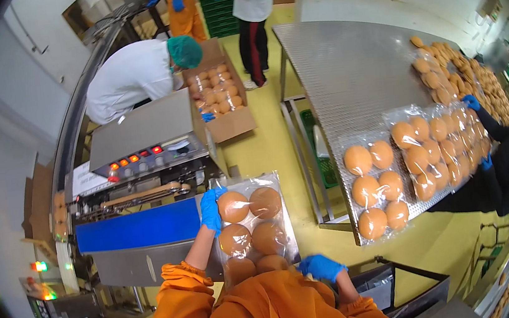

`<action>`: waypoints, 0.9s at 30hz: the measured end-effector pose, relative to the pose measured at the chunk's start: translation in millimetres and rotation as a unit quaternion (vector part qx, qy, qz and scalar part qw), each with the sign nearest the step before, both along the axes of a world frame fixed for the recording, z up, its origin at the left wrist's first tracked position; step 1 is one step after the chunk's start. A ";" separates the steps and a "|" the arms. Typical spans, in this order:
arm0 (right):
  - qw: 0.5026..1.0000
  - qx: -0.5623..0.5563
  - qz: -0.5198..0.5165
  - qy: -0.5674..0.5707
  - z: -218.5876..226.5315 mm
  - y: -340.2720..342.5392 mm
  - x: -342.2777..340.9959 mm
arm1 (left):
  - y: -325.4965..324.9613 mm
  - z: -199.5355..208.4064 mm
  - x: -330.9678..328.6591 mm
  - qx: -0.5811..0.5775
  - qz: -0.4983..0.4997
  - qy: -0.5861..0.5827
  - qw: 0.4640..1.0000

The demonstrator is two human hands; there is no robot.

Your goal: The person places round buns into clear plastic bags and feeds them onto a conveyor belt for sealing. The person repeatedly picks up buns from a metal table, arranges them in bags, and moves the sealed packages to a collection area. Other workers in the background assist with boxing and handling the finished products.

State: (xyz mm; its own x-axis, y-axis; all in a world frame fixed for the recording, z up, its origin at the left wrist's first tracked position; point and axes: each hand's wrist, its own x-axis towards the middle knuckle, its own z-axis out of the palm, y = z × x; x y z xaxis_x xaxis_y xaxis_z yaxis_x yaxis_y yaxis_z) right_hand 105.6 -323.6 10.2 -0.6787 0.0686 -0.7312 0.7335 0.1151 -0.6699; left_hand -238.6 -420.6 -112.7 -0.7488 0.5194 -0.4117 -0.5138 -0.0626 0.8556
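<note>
A clear plastic bag of round brown buns (pixel 269 238) lies in front of me on a metal surface beside the blue conveyor belt (pixel 143 230). My left hand (pixel 211 210), in a blue glove, is closed on the bag's far left edge. My right hand (pixel 322 267), also gloved in blue, is low by the bag's near right corner, its fingers pointing toward it. Whether those fingers grip the film is not clear. My body hides the bag's near end.
Left of me stands a sealing machine (pixel 145 134) with red lights. On the right, a metal table (pixel 338 68) bears several bagged buns (pixel 376 189); a dark-sleeved person (pixel 496 156) handles some. Ahead, a person in white (pixel 132 78) bends over a cardboard box (pixel 235 125). A dark bin (pixel 422 284) sits near right.
</note>
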 end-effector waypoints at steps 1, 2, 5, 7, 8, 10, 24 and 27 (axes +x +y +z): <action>0.970 0.194 0.066 0.130 -41.6 12.0 -12.2 | -8.7 -13.1 -8.9 -0.004 0.023 -0.011 1.000; 0.883 0.373 0.125 0.255 -83.2 22.6 -25.7 | -18.2 -22.2 -13.7 -0.010 0.045 -0.022 0.999; 0.934 0.274 -0.169 0.156 -38.8 61.4 -119.3 | -20.3 -12.6 -17.3 -0.017 0.052 0.000 0.998; 0.908 0.264 -0.279 0.168 -46.1 72.4 -163.0 | -20.7 -10.2 -20.8 -0.042 0.021 0.025 0.999; 0.882 0.269 -0.325 0.210 -71.0 77.6 -180.2 | -18.0 -8.2 -22.2 -0.061 -0.014 0.047 0.997; 0.925 0.207 -0.261 0.181 -91.3 88.2 -206.2 | -13.2 1.8 -25.8 -0.099 -0.076 0.089 0.988; 0.795 -0.226 -0.527 0.201 -116.8 96.1 -253.6 | -14.7 23.1 -38.0 0.046 0.056 -0.061 0.996; 0.791 -0.088 -0.543 0.269 -115.0 96.2 -243.1 | -13.6 1.0 -28.2 0.014 0.058 0.062 0.996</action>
State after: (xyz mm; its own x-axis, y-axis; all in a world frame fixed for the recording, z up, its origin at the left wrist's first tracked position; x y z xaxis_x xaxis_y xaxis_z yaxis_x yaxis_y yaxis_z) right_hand -137.4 -227.4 -104.7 -0.5054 0.7541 -0.4194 -0.0606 -0.5159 -0.8545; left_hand -266.8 -434.1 -111.7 -0.8481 0.4371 -0.2993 -0.3929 -0.1401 0.9088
